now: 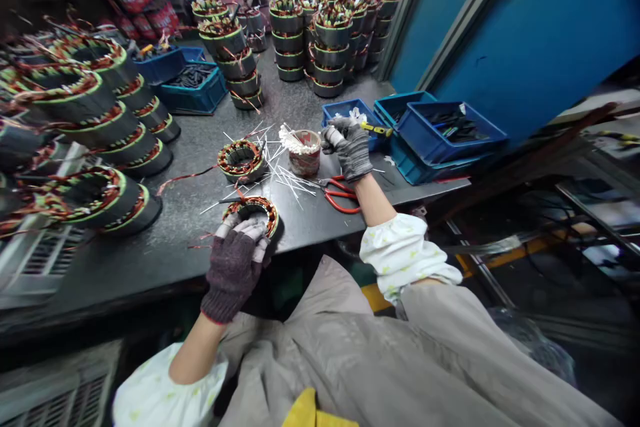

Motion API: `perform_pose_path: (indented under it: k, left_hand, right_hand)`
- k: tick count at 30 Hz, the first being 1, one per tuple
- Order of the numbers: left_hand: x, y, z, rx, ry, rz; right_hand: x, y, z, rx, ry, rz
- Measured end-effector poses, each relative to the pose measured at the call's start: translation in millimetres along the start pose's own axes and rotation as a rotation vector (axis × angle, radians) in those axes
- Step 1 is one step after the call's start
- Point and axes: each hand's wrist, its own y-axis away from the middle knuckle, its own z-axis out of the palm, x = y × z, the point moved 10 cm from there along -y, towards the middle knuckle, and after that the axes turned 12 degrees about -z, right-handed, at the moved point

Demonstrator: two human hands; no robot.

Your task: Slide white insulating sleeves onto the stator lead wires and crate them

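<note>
Dark table [165,247]. Stacks of wound stators [95,120] crowd my left.

Blue bins [440,137] sit at the right edge.

My left hand [235,267] grips a stator [267,210] at the table's near edge, fingers curled over its rim.

A second stator [241,160] lies just beyond.

My right hand [350,147] is beside the cup [305,159] of white slips, fingers curled. I can't tell if they hold anything.

Red scissors [340,195] lie by that wrist.

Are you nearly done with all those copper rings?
Tall stacks of rings stand on the left, done or waiting, I can't tell. In hand: the left hand holds one ring, and the right hand is curled beside the cup of white sticks. A second ring lies nearby, probably left to do.
</note>
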Motion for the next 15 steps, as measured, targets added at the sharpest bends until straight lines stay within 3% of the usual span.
perform_pose_path:
  k: [4,8,10,12,15]
  left_hand:
    - [2,3,0.9,-0.035,-0.025,-0.010]
    - [4,3,1.1,-0.085,-0.015,-0.049]
    - [3,2,1.9,-0.093,0.028,-0.091]
    - [-1,2,4.8,-0.097,0.053,-0.134]
    - [-8,5,11.6,-0.126,0.059,-0.193]
  right_hand:
    - [-35,-4,-17,0.093,0.013,-0.215]
    - [-82,47,-25,0.076,0.032,-0.324]
    - [-100,88,-13,-0.096,0.053,-0.318]
    - [-107,138,15,-0.430,0.079,-0.278]
    - [-112,202,35,-0.683,0.013,-0.236]
